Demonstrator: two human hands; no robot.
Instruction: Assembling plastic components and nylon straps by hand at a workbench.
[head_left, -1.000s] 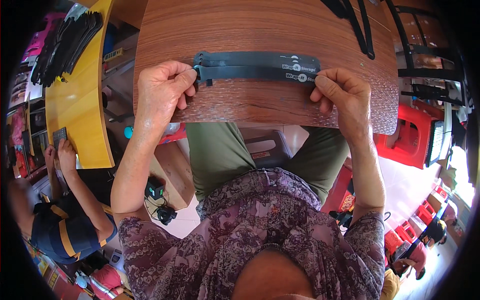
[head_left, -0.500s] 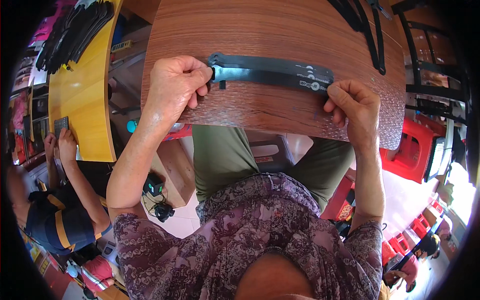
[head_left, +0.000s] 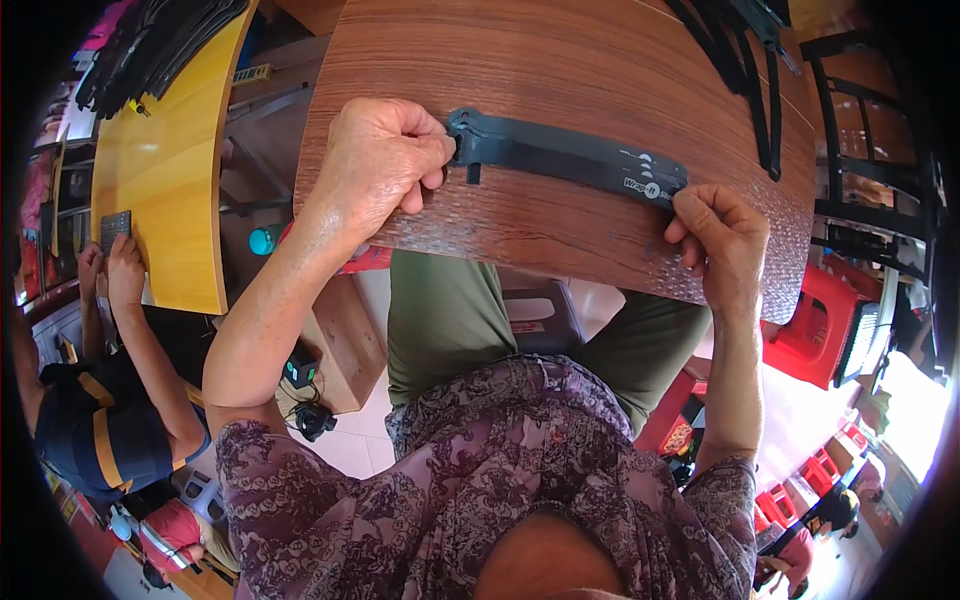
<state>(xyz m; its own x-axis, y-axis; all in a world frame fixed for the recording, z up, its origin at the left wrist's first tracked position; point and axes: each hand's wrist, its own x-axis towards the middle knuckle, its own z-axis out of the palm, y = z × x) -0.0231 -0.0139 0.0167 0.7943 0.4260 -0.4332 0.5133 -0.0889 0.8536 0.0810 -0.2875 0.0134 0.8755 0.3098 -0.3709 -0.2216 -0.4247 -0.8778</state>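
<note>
A small stack of flat black straps (head_left: 560, 152) lies across the wooden table, with white printing near its right end. My left hand (head_left: 385, 165) pinches the left end between thumb and fingers, beside a rounded tab and a short black piece that hangs below it. At the right end, my right hand (head_left: 722, 235) grips the corner of the stack with thumb and forefinger. Edges of lower straps show above the top one, so they overlap slightly unevenly. How many straps there are I cannot tell.
More long black straps (head_left: 748, 95) lie at the table's far right. On the left, a yellow table (head_left: 170, 190) bears a pile of black straps (head_left: 165, 50); a co-worker's hands (head_left: 115, 275) are at its edge. A red stool (head_left: 815, 325) stands right of the brown table (head_left: 480, 60).
The whole view has shifted and tilted slightly. Both hands keep hold of the strap ends, and the stack now sits a little lower at its right end.
</note>
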